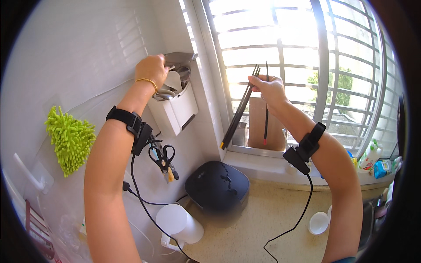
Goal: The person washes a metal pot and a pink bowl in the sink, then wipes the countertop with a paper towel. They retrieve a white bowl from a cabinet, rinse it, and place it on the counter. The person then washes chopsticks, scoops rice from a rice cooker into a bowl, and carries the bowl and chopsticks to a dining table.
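My right hand [270, 88] holds several dark chopsticks [239, 110] in front of the window. Most lie together and slant down to the left; one, with a red end [265, 128], hangs apart and nearly upright. My left hand [152, 69] is at the back left edge of a white wall-mounted utensil holder [174, 110], its fingers bent near the raised grey lid [179, 57]. Whether those fingers grip the lid or a utensil handle cannot be told. Spoons and a pale ladle [173, 80] stand in the holder.
Black-handled scissors [161, 157] hang below the holder. On the counter stand a black lidded appliance [217, 187], a white electric kettle [179, 223] and a small white bowl [318, 223]. A green chenille mitt [70, 139] hangs at left. Bottles [370, 156] line the right windowsill.
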### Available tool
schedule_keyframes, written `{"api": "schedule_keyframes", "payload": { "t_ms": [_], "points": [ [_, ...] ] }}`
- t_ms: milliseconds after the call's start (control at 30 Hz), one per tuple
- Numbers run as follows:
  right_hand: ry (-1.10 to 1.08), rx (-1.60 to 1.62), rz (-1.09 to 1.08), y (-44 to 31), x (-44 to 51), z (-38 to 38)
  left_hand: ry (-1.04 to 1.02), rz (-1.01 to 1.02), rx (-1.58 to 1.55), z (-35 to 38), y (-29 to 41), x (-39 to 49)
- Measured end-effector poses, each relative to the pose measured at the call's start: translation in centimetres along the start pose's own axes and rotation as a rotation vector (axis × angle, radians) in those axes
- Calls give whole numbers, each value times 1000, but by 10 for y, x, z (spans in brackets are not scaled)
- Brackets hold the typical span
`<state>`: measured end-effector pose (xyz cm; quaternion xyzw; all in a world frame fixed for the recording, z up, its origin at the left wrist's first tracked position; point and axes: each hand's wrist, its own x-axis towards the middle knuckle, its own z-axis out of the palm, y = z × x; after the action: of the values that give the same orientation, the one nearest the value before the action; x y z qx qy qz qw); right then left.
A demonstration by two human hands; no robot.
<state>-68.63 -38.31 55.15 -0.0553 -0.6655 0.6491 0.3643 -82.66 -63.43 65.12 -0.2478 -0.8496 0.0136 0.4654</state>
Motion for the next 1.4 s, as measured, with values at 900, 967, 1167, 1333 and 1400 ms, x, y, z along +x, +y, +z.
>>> {"api": "schedule_keyframes", "payload": {
  "t_ms": [900, 967, 1167, 1333, 1400],
  "points": [
    [73, 422, -160, -45, 58, 146, -230, -107, -678, 7, -61, 2],
    [55, 407, -178, -41, 63, 141, -159, -16, -528, 11, -59, -2],
    [85, 403, -172, -36, 63, 137, -146, 154, -35, 15, -56, -15],
    [46, 396, -225, -31, 59, 141, -474, 180, 274, 13, -52, -14],
    [21, 495, -214, -27, 59, 143, -402, 51, 112, 13, -45, -15]
  ]
}}
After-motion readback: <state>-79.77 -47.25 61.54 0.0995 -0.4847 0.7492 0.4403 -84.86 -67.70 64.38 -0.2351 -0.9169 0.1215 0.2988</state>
